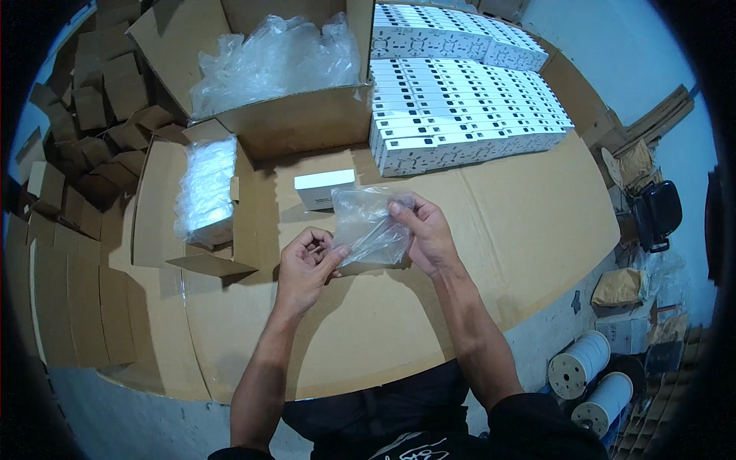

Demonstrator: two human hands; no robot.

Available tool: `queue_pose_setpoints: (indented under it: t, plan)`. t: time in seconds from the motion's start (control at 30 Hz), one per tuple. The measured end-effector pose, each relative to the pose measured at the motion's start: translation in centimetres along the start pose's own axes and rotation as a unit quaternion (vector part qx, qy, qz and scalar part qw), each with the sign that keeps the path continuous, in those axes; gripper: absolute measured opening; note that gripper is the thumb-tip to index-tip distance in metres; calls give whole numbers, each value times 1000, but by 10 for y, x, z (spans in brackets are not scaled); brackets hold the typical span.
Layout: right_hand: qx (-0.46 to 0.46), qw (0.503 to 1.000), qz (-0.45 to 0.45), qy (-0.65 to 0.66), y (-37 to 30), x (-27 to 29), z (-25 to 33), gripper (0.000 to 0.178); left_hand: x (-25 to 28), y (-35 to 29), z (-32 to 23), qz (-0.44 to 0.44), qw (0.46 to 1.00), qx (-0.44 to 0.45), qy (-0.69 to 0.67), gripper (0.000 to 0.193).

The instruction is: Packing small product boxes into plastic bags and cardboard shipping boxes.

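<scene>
A clear plastic bag (pixel 368 218) is stretched between my two hands above the cardboard-covered table. My left hand (pixel 308 261) pinches its lower left edge between thumb and fingers. At the bag's upper right, my right hand (pixel 420 226) grips it with the thumb on top. Just behind the bag stands a small white box (pixel 325 182), its lower right part hidden by the plastic. To the left, an open carton (pixel 249 207) contains a row of white boxes wrapped in clear plastic (pixel 207 188).
Behind, a large open carton (pixel 307 119) is heaped with clear plastic bags (pixel 280 57). Stacked white boxes (pixel 468 115) fill the back right. Many empty cartons (pixel 84 153) crowd the far left. Cable spools (pixel 580 364) and a black chair (pixel 655 215) are on the right.
</scene>
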State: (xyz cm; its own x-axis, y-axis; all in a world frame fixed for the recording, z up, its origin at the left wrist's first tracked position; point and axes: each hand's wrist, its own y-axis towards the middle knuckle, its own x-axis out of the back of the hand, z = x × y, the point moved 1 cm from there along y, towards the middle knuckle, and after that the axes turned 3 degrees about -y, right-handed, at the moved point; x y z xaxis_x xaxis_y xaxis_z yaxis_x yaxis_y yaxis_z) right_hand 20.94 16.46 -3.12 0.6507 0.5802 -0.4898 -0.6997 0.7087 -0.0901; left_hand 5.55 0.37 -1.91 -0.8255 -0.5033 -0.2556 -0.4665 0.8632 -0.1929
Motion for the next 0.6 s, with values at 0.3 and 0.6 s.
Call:
queue_pose_setpoints:
  t: [0.3, 0.6]
  plan:
    - [23, 975, -105, 195, -5, -22, 16, 28, 9, 3, 4, 1, 1000, -15, -6, 15]
    - [65, 974, -20, -214, -8, -29, 0, 15, 30, 11, 17, 35, 987, -34, -156, 13]
